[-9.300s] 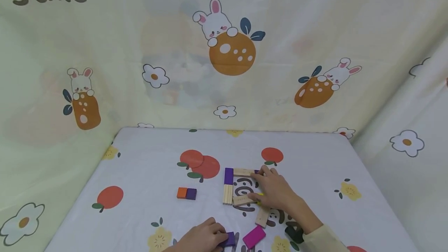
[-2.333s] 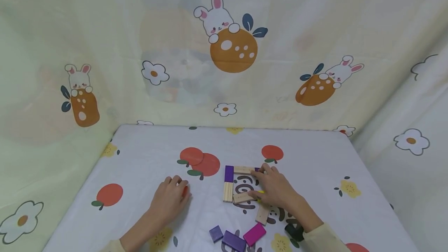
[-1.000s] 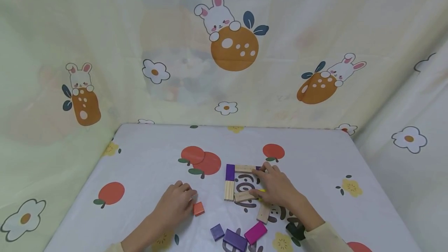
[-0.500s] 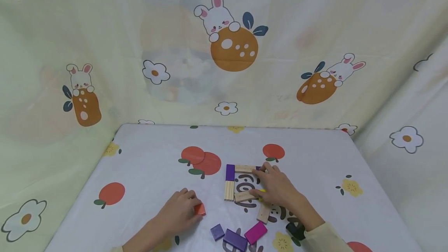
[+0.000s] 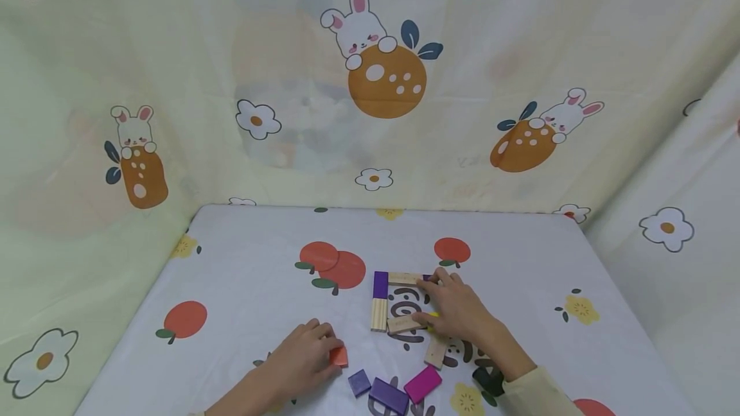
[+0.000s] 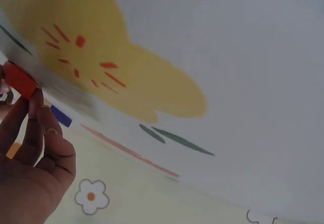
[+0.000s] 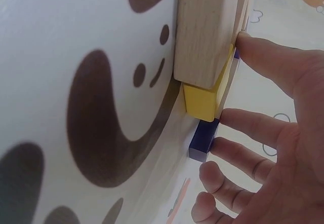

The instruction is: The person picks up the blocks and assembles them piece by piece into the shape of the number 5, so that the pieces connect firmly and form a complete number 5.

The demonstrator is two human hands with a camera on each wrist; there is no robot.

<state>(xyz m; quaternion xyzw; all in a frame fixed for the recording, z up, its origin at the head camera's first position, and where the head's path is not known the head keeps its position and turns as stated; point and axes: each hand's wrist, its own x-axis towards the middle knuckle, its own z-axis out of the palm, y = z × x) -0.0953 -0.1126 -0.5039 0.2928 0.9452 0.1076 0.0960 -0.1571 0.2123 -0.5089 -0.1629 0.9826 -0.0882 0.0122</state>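
My left hand [image 5: 303,355] pinches a small orange block [image 5: 339,357] low over the tabletop; thumb and fingertips meet on the orange block [image 6: 20,80] in the left wrist view. My right hand [image 5: 459,310] rests at the right side of a frame of blocks. Its thumb touches the plain wooden block [image 5: 403,324], near a yellow block [image 7: 200,101]. Other fingers are by a dark purple block [image 7: 204,140]. The frame also has a purple block [image 5: 380,284], a plain upright block [image 5: 378,314] and a plain top block [image 5: 405,278]. My right hand partly hides its right side.
Near the front lie a purple cube [image 5: 359,383], a longer purple block [image 5: 388,395] and a magenta block [image 5: 423,384]. A plain block [image 5: 436,350] slants below the frame. A dark object [image 5: 488,381] sits beside the right sleeve. A printed cloth wall [image 5: 289,165] stands behind.
The purple cube went from beside the orange block to the front. My left hand released the orange block, took hold again, and moved it toward the front right. My right hand stays put.
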